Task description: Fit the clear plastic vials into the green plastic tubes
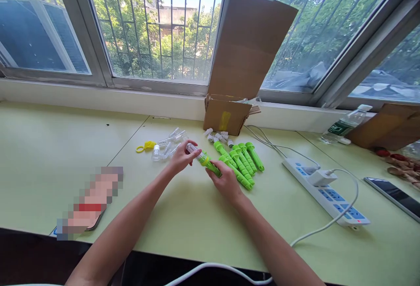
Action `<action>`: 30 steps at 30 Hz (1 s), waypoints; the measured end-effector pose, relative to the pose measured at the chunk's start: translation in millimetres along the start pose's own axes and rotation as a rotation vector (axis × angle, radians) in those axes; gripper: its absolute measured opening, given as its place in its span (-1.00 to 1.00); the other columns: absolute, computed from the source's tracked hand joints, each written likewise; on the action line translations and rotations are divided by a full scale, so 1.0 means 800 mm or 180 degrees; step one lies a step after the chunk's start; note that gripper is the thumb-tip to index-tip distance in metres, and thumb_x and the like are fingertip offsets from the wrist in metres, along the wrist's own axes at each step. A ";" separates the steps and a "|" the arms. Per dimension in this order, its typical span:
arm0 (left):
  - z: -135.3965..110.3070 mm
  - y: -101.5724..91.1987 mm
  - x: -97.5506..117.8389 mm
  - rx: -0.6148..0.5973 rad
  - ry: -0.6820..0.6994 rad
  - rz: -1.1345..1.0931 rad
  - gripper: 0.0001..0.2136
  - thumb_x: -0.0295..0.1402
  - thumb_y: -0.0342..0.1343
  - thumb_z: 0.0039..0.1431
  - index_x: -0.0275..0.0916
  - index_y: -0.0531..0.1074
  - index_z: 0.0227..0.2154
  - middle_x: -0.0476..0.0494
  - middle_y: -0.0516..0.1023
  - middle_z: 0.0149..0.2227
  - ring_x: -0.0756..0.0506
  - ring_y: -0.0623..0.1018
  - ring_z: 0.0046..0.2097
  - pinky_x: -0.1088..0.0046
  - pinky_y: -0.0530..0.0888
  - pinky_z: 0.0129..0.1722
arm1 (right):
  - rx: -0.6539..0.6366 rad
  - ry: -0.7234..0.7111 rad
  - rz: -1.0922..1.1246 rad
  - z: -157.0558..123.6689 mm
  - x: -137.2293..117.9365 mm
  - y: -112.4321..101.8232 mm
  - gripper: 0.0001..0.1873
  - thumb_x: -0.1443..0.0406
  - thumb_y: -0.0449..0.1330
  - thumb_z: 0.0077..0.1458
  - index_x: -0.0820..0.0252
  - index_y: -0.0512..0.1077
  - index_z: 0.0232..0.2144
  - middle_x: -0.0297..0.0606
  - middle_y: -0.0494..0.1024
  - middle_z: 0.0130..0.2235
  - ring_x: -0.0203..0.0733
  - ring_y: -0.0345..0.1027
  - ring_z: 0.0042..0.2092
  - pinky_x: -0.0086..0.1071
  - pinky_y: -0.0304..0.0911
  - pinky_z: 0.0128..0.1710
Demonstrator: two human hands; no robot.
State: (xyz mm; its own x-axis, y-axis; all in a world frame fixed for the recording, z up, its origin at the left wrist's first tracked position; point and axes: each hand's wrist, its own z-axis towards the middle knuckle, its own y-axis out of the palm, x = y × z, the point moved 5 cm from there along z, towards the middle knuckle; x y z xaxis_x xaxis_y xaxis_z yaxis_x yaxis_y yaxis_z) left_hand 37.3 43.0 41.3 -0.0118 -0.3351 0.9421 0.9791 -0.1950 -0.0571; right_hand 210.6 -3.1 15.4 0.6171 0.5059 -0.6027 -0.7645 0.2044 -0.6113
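Note:
A green plastic tube with a yellow ring and a clear ribbed top [204, 160] is held slantwise between both hands above the table. My left hand [181, 156] is closed round its clear end, thumb on top. My right hand [226, 181] grips the green lower end. Just right of it lie several loose green tubes [243, 163] with ribbed, threaded ends. Small white pieces [220, 136] sit behind them. Left of my left hand are clear plastic tops [172, 139], a clear cup-shaped piece [156, 153] and a yellow piece with a ring [146, 147].
An open cardboard box [226, 113] stands against the windowsill. To the right are a white power strip [324, 192] with plugged-in cables, a phone [393, 196] and a water bottle [346, 124]. A blurred flat object [90, 205] lies near the front left edge.

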 end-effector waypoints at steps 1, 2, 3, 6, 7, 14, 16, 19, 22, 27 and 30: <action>0.000 0.001 -0.001 0.0011 0.0002 0.0006 -0.66 -0.16 0.21 0.01 -0.28 0.34 -0.24 0.10 0.32 -0.58 0.10 0.35 -0.63 0.61 0.34 -0.70 | -0.0032 0.0003 0.0007 0.000 0.000 0.000 -0.68 0.17 0.13 0.11 0.15 0.42 -0.10 -0.17 0.54 -0.16 -0.05 0.42 -0.17 -0.22 0.30 -0.15; -0.001 0.001 -0.002 0.0032 0.0005 -0.0002 -0.65 -0.16 0.20 0.02 -0.27 0.32 -0.22 0.10 0.32 -0.58 0.10 0.36 -0.63 0.61 0.35 -0.69 | -0.0076 0.0008 0.0015 0.000 0.000 0.001 -0.67 0.16 0.13 0.12 0.14 0.42 -0.08 -0.17 0.54 -0.16 -0.05 0.42 -0.18 -0.22 0.30 -0.15; 0.000 0.000 -0.003 0.0057 0.0007 -0.0019 -0.64 -0.16 0.20 0.02 -0.27 0.31 -0.21 0.10 0.33 -0.57 0.10 0.36 -0.62 0.61 0.36 -0.69 | -0.0119 0.0015 0.0025 0.000 0.000 0.002 -0.66 0.15 0.11 0.13 0.13 0.42 -0.07 -0.18 0.54 -0.17 -0.05 0.42 -0.19 -0.22 0.30 -0.16; 0.001 -0.002 -0.005 0.0101 -0.0001 -0.0092 -0.62 -0.15 0.21 0.01 -0.27 0.28 -0.21 0.09 0.34 -0.55 0.09 0.39 -0.61 0.60 0.39 -0.67 | -0.0147 0.0007 0.0057 0.000 -0.003 0.002 -0.65 0.14 0.09 0.16 0.14 0.41 -0.05 -0.16 0.53 -0.15 -0.06 0.41 -0.17 -0.21 0.29 -0.13; 0.001 -0.002 -0.005 0.0106 -0.0008 -0.0109 -0.62 -0.15 0.21 0.00 -0.27 0.28 -0.21 0.08 0.35 -0.54 0.09 0.40 -0.61 0.59 0.39 -0.67 | -0.0109 0.0010 0.0061 0.000 -0.003 0.002 -0.65 0.14 0.10 0.15 0.15 0.40 -0.05 -0.15 0.53 -0.14 -0.06 0.40 -0.15 -0.20 0.29 -0.12; 0.003 -0.006 -0.008 0.0268 -0.0159 -0.0228 -0.61 -0.14 0.23 -0.02 -0.27 0.29 -0.23 0.05 0.39 -0.52 0.09 0.41 -0.61 0.58 0.42 -0.66 | 0.0129 0.0160 -0.0063 -0.001 0.002 -0.002 -0.72 0.21 0.24 -0.04 0.19 0.34 -0.26 -0.20 0.44 -0.28 -0.12 0.34 -0.29 -0.27 0.30 -0.28; 0.002 -0.006 -0.008 0.0252 -0.0156 -0.0233 -0.61 -0.14 0.23 -0.01 -0.27 0.29 -0.22 0.05 0.39 -0.51 0.08 0.41 -0.60 0.58 0.42 -0.66 | 0.0145 0.0160 -0.0089 -0.001 0.002 -0.003 -0.76 0.23 0.22 -0.04 0.17 0.32 -0.30 -0.22 0.43 -0.30 -0.14 0.32 -0.30 -0.28 0.29 -0.30; 0.001 -0.005 -0.009 0.0255 -0.0117 -0.0218 -0.57 -0.16 0.22 0.00 -0.24 0.25 -0.14 0.05 0.39 -0.49 0.07 0.43 -0.57 0.58 0.43 -0.65 | 0.0196 0.0215 -0.0152 0.000 0.002 -0.007 -0.79 0.24 0.21 -0.03 0.16 0.32 -0.30 -0.25 0.43 -0.32 -0.15 0.31 -0.34 -0.28 0.27 -0.33; 0.001 -0.005 -0.010 0.0296 -0.0041 -0.0197 -0.52 -0.17 0.21 0.01 -0.19 0.19 -0.06 0.05 0.39 -0.45 0.06 0.45 -0.53 0.58 0.44 -0.64 | 0.0276 0.0230 -0.0210 0.001 0.002 -0.010 -0.79 0.23 0.21 -0.02 0.16 0.35 -0.29 -0.23 0.45 -0.30 -0.14 0.32 -0.34 -0.26 0.27 -0.30; 0.003 -0.007 -0.013 0.0292 0.0001 -0.0092 -0.59 -0.16 0.18 0.04 -0.21 0.24 -0.10 0.04 0.36 -0.47 0.06 0.45 -0.52 0.60 0.44 -0.63 | 0.0342 0.0111 -0.0161 0.001 0.003 -0.012 -0.74 0.18 0.20 0.03 0.17 0.40 -0.23 -0.18 0.49 -0.25 -0.08 0.37 -0.27 -0.24 0.29 -0.26; 0.004 -0.010 -0.014 0.0350 -0.0025 -0.0170 -0.57 -0.16 0.18 0.03 -0.22 0.23 -0.09 0.04 0.36 -0.46 0.06 0.45 -0.52 0.59 0.44 -0.63 | 0.0331 0.0088 -0.0136 0.001 0.003 -0.012 -0.70 0.13 0.17 0.07 0.15 0.44 -0.18 -0.16 0.50 -0.23 -0.07 0.39 -0.25 -0.22 0.30 -0.24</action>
State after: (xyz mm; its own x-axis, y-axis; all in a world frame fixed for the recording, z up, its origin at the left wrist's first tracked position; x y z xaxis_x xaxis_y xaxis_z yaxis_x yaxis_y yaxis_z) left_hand 30.3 51.5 32.6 -0.0633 -0.3196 0.9454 0.9935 -0.1098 0.0294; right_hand 219.0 -3.1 20.3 0.6534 0.4719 -0.5919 -0.7517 0.3119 -0.5812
